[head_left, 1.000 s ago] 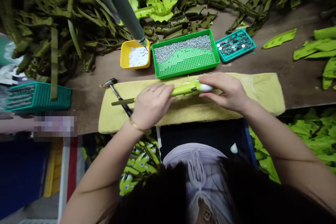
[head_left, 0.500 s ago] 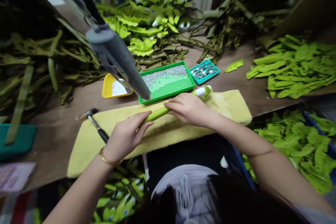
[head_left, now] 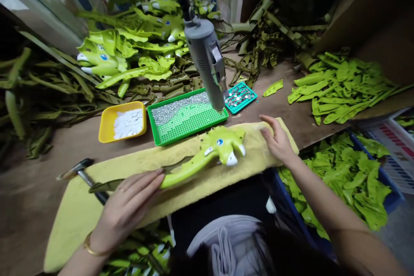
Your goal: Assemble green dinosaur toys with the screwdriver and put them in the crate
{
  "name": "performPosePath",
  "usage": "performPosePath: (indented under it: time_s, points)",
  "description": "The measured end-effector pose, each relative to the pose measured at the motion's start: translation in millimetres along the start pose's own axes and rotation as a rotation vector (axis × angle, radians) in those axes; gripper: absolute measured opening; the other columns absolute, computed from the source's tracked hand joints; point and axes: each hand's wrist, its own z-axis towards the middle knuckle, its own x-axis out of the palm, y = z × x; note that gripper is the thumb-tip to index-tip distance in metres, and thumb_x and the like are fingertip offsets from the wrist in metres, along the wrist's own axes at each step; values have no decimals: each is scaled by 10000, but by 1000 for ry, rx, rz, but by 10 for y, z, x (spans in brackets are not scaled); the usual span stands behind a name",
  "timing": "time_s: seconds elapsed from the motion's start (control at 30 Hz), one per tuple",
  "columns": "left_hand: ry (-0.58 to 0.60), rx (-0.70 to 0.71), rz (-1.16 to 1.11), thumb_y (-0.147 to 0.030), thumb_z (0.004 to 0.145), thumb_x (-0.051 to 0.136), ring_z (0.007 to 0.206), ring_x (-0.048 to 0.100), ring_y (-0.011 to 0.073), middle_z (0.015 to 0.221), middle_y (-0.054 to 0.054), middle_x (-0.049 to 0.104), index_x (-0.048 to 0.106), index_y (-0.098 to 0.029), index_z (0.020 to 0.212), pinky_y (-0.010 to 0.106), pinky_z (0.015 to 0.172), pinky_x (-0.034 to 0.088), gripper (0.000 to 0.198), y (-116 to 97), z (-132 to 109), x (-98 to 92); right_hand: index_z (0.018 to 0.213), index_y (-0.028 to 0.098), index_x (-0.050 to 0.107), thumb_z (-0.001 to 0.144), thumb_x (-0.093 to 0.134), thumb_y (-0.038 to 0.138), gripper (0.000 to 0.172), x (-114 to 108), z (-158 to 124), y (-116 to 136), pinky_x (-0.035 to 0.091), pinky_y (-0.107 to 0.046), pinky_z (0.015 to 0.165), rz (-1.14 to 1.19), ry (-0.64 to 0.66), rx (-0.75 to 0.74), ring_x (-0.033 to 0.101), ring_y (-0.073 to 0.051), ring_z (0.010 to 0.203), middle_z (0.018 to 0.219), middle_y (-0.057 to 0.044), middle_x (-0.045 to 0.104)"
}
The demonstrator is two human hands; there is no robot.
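Observation:
A lime-green plastic toy piece (head_left: 184,173) with a horned dinosaur head, white horns and a blue eye lies across a yellow cloth pad (head_left: 274,138). My left hand (head_left: 129,200) has its fingers together over the toy's narrow left end; the thumb is hidden. A dark olive strip (head_left: 108,185) sticks out left of that hand, over a hammer (head_left: 84,172). To the right of the toy's head, my right hand (head_left: 276,140) is open beside the pad's right end, fingers apart and holding nothing. A grey electric screwdriver (head_left: 205,60) hangs above the trays.
Behind the pad are a yellow bin (head_left: 106,123) of white pieces, a green tray (head_left: 190,125) of small silvery parts and a teal tray (head_left: 239,107) of round bits. Green parts (head_left: 346,86) are heaped at right; a blue crate (head_left: 388,202) of them stands below.
The toy's head, earlier mostly covered by my right hand, now faces up in view. My right hand has let go and moved right, opening. The view has shifted.

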Motion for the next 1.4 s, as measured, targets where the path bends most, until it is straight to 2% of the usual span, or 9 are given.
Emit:
performPosePath:
  time_s: [0.17,0.27,0.4,0.6,0.77,0.97,1.07,1.2,1.4]
  points:
    - [-10,-73,29,-258,842,538,933,709,320,1255,-6,669,443,-485,1409,488,712,629,618,195,-225,155,1289,274,508,886,468,559,496,2,530,-765,483,-513,991,-89,43,33,587,-300,1192,1308,-136,613]
    - [-44,-181,69,-341,817,576,1025,679,359,1300,39,637,504,-472,1354,541,803,607,557,1,79,269,1254,233,538,898,461,493,447,188,1251,-651,456,-492,1002,-99,6,4,598,-293,1125,1215,-140,647]
    - [-32,-183,127,-386,857,607,1287,532,364,1374,173,562,464,-217,1396,552,1049,502,583,-382,726,620,1320,24,476,869,474,276,516,535,2139,-379,304,-550,1085,-292,3,28,426,-376,1303,1401,-289,470]
    - [-29,-309,159,-600,741,696,1362,425,429,1399,270,502,440,-114,1356,642,1089,388,825,-446,1105,1109,1018,38,646,813,551,182,268,592,2511,-255,329,-524,1027,-294,23,-8,546,-335,1109,1121,-267,648]
    - [-14,-298,-44,-564,703,762,1292,517,395,1431,285,451,484,-163,1154,584,986,498,664,-395,1083,917,918,197,633,765,729,349,236,-117,2299,174,478,-346,842,44,-198,-164,582,-161,837,956,-69,692]
    - [81,-100,-155,-361,774,758,1104,620,295,1239,172,600,485,-192,1137,465,890,553,484,-419,1086,490,871,292,673,826,669,394,111,-951,1464,967,515,-355,776,577,-298,-327,628,-132,789,838,36,624]
    - [103,-70,-44,-278,771,765,1103,592,301,1223,170,587,399,-170,1334,466,914,533,680,-489,1086,380,859,347,705,824,677,342,45,-830,1035,1009,546,-388,789,558,-203,-226,641,-153,782,819,37,621]
    - [130,-137,70,-362,790,738,1064,586,320,1156,175,597,476,-124,1253,444,867,528,583,-621,1114,342,919,336,687,737,761,465,236,-214,585,535,597,-398,812,761,-189,-103,672,-163,792,840,33,673]
    - [143,-135,71,-491,813,684,839,609,261,900,91,640,557,-145,983,370,718,489,406,-664,1161,368,889,223,715,766,743,415,231,395,138,222,569,-427,916,660,267,144,714,-201,932,965,-39,752]
